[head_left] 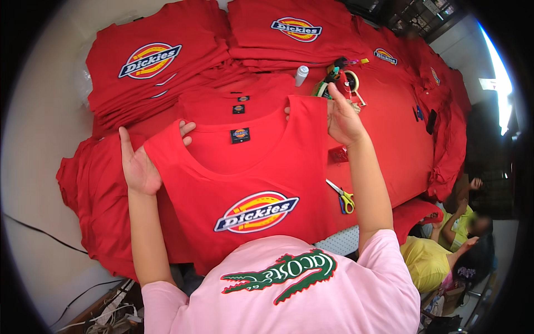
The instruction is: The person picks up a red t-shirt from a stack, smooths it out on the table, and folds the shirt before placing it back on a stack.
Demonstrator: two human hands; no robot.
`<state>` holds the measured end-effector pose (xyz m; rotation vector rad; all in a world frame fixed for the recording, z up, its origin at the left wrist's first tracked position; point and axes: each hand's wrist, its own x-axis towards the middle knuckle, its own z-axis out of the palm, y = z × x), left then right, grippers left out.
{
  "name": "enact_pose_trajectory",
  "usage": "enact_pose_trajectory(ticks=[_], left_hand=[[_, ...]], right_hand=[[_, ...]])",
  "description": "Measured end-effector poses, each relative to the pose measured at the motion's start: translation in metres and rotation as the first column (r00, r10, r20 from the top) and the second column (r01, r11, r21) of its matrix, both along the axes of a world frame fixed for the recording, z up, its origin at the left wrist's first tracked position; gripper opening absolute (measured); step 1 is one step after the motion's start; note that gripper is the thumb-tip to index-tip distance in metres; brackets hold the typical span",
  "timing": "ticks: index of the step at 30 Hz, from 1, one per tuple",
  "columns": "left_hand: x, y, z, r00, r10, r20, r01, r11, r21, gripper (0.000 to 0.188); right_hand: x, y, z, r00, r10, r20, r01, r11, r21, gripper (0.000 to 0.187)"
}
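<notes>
A red sleeveless top (194, 192) is spread out in front of me, with an oval yellow, red and dark blue print on its chest and a small dark label inside the neck. My left hand (142, 164) holds its left shoulder strap; the fingers pass behind the cloth and their tips show in the neck opening, while the thumb stands out. On the other side my right hand (346, 119) supports the right strap the same way, thumb raised and most fingers hidden behind the cloth. Another red top (208, 108) lies flat just beyond it.
Stacks of red tops (105, 72) line the far side of the red-covered table (400, 150). Yellow-handled scissors (347, 201) lie by my right forearm. Beyond are a white bottle (301, 75) and a tape roll (352, 81). People in yellow (425, 261) sit at the right.
</notes>
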<state>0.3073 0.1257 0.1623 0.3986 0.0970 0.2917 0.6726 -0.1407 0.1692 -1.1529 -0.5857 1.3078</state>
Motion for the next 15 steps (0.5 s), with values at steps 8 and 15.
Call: enact_pose_trajectory(ticks=[8, 15], left_hand=[[-0.007, 0.0, 0.03, 0.997, 0.01, -0.071, -0.001, 0.992, 0.124, 0.126], [-0.003, -0.082, 0.065, 0.977, 0.201, -0.066, -0.162, 0.91, 0.381, 0.129]], right_hand=[[-0.034, -0.013, 0.033, 0.973, 0.027, -0.227, 0.036, 0.963, 0.267, 0.111], [-0.04, -0.029, -0.013, 0.891, 0.326, -0.316, -0.138, 0.857, 0.496, 0.091]])
